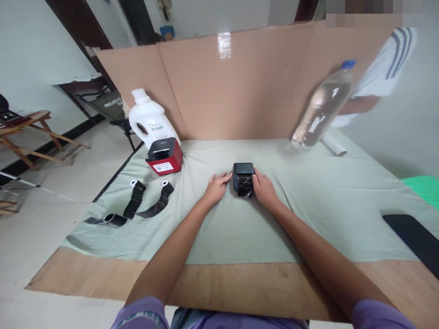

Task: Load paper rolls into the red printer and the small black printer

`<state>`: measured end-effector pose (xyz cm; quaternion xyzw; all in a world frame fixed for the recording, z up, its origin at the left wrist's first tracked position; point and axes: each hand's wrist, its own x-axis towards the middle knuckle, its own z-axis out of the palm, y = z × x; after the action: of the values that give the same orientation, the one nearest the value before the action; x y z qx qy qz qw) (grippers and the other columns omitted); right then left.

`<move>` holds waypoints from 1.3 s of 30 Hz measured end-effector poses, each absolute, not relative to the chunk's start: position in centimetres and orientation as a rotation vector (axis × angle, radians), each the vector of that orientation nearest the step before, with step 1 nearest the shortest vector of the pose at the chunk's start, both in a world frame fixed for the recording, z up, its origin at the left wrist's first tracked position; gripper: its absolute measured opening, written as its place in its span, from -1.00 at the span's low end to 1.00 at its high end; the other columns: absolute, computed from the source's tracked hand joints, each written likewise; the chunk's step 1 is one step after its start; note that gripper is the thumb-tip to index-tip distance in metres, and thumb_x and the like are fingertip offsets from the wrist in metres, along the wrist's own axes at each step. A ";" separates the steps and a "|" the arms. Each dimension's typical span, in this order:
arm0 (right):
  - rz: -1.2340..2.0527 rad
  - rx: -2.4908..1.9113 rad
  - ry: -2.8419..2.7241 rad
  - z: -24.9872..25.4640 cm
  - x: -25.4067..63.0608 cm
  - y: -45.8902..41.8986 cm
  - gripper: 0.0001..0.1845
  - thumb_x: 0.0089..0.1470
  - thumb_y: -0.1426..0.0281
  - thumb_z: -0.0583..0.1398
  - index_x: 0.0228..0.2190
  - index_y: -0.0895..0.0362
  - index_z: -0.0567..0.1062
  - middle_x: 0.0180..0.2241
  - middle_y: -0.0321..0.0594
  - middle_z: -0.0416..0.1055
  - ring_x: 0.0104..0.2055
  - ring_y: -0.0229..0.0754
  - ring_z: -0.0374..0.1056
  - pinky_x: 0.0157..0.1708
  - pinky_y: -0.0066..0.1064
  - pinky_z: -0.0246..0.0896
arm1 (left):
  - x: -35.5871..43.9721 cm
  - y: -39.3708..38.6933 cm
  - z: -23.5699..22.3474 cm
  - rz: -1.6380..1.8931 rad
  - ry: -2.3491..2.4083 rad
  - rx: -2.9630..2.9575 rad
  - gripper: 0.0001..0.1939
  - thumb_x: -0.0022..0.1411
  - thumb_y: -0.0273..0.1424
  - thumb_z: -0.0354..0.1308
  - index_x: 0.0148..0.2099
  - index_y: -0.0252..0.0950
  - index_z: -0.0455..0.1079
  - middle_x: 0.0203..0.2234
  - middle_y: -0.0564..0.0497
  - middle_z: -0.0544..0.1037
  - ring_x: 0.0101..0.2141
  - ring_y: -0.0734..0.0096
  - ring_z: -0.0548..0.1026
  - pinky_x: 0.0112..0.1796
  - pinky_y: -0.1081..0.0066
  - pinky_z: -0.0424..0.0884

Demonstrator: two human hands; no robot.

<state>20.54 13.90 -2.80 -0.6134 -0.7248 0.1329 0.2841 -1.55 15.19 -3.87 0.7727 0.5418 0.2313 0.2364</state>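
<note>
A small black printer (243, 167) sits on the cloth in front of me, with a strip of shiny black paper (245, 186) hanging down its front. Against its right side is my right hand (264, 186), closed along the edge with the thumb near the strip. My left hand (218, 187) lies at the printer's left, fingers stretched out, their tips at or almost at its side. Black paper rolls lie partly unwound at the left: one roll (136, 196), a second (163, 194) and a third (116, 220).
A red and black printer (167, 157) stands before a white jug (151, 116). A tilted water bottle (322, 109) and a white tube (334, 143) are at the right. Cardboard (240, 91) walls the back. A black phone (413, 240) lies near the right edge. Another person's sleeve (394, 59) shows behind the bottle.
</note>
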 end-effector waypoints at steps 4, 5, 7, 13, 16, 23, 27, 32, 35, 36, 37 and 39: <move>0.349 -1.627 -1.940 -3.0 20.6 14.0 -0.38 0.38 0.24 -0.19 0.27 0.21 0.33 0.03 0.06 0.53 -0.03 0.13 0.38 -0.02 -0.13 0.20 | -1.7 15.3 -3.9 0.648 1.470 2.089 -0.24 0.23 -0.69 -0.12 0.37 -0.01 0.29 0.30 0.08 0.37 0.35 0.33 0.23 0.39 -0.02 -0.15; 0.348 -1.621 -1.942 -3.1 20.6 14.1 -0.39 0.38 0.24 -0.19 0.26 0.21 0.33 0.04 0.06 0.53 -0.03 0.13 0.38 -0.01 -0.13 0.20 | -1.7 15.3 -4.0 0.655 1.469 2.095 -0.24 0.23 -0.69 -0.12 0.38 -0.02 0.28 0.30 0.08 0.37 0.35 0.33 0.24 0.39 -0.02 -0.15; 0.348 -1.605 -1.945 -3.2 20.7 14.2 -0.38 0.38 0.24 -0.18 0.26 0.22 0.33 0.04 0.07 0.52 -0.03 0.12 0.39 -0.02 -0.14 0.20 | -1.8 15.2 -4.0 0.666 1.473 2.110 -0.26 0.25 -0.68 -0.12 0.38 -0.03 0.28 0.30 0.08 0.37 0.35 0.34 0.24 0.39 -0.02 -0.14; 0.358 -1.610 -1.938 -3.0 20.7 14.1 -0.37 0.37 0.23 -0.19 0.25 0.25 0.34 0.04 0.10 0.53 -0.01 0.15 0.39 -0.01 -0.12 0.21 | -1.7 15.0 -3.8 0.674 1.476 2.105 -0.29 0.27 -0.66 -0.12 0.38 -0.04 0.28 0.31 0.06 0.36 0.35 0.35 0.24 0.39 0.00 -0.11; 0.359 -1.601 -1.939 -3.0 20.7 14.1 -0.37 0.37 0.24 -0.18 0.25 0.25 0.34 0.04 0.11 0.53 -0.02 0.15 0.40 -0.01 -0.11 0.22 | -1.8 15.1 -3.8 0.686 1.481 2.072 -0.29 0.27 -0.66 -0.12 0.37 -0.06 0.30 0.31 0.05 0.36 0.35 0.33 0.24 0.39 -0.01 -0.12; 0.347 -1.619 -1.924 -3.2 20.7 14.2 -0.37 0.37 0.23 -0.18 0.26 0.25 0.33 0.06 0.11 0.52 0.02 0.16 0.40 0.03 -0.09 0.21 | -1.8 15.4 -3.7 0.702 1.439 1.996 -0.31 0.27 -0.66 -0.10 0.34 -0.03 0.34 0.28 0.08 0.40 0.34 0.27 0.26 0.40 -0.08 -0.15; 0.350 -1.610 -1.924 -3.2 20.7 14.2 -0.38 0.37 0.23 -0.17 0.25 0.22 0.35 0.03 0.08 0.53 0.00 0.14 0.41 0.01 -0.12 0.22 | -1.8 15.3 -3.6 0.688 1.456 2.002 -0.33 0.29 -0.65 -0.11 0.35 -0.08 0.33 0.29 0.04 0.38 0.35 0.28 0.24 0.39 -0.08 -0.17; 0.343 -1.601 -1.922 -3.3 20.7 14.2 -0.37 0.37 0.22 -0.18 0.24 0.24 0.35 0.01 0.09 0.54 -0.05 0.15 0.41 -0.02 -0.10 0.22 | -1.7 15.3 -3.8 0.678 1.470 2.015 -0.31 0.27 -0.65 -0.12 0.36 -0.08 0.31 0.29 0.03 0.39 0.35 0.32 0.24 0.40 -0.05 -0.16; 0.340 -1.600 -1.912 -3.4 20.7 14.3 -0.37 0.36 0.22 -0.17 0.25 0.24 0.35 0.02 0.08 0.54 -0.04 0.15 0.40 -0.01 -0.09 0.22 | -1.8 15.3 -4.0 0.685 1.475 2.028 -0.32 0.28 -0.63 -0.11 0.36 -0.09 0.31 0.29 0.03 0.38 0.35 0.33 0.24 0.40 -0.03 -0.15; 0.340 -1.600 -1.909 -3.4 20.7 14.3 -0.37 0.36 0.22 -0.17 0.24 0.23 0.35 0.02 0.08 0.54 -0.03 0.15 0.40 -0.01 -0.09 0.22 | -1.8 15.3 -4.0 0.693 1.480 2.032 -0.33 0.28 -0.63 -0.11 0.36 -0.09 0.32 0.29 0.04 0.38 0.35 0.32 0.24 0.40 -0.03 -0.14; 0.340 -1.601 -1.907 -3.4 20.7 14.2 -0.37 0.36 0.22 -0.17 0.24 0.23 0.36 0.02 0.08 0.54 -0.03 0.16 0.40 -0.01 -0.09 0.22 | -1.9 15.3 -4.1 0.707 1.484 2.035 -0.33 0.28 -0.62 -0.10 0.36 -0.09 0.32 0.29 0.03 0.38 0.34 0.31 0.25 0.40 -0.02 -0.13; 0.340 -1.601 -1.911 -3.4 20.7 14.2 -0.38 0.36 0.22 -0.17 0.23 0.24 0.36 0.02 0.09 0.54 -0.02 0.16 0.40 -0.01 -0.10 0.23 | -2.0 15.3 -4.2 0.751 1.475 2.044 -0.34 0.28 -0.61 -0.09 0.36 -0.10 0.32 0.29 0.02 0.40 0.31 0.30 0.30 0.39 0.00 -0.08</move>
<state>20.67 14.21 -3.36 -0.6056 -0.7225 0.1287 0.3076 -2.01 15.33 -4.23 0.7519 0.5427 0.2762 0.2527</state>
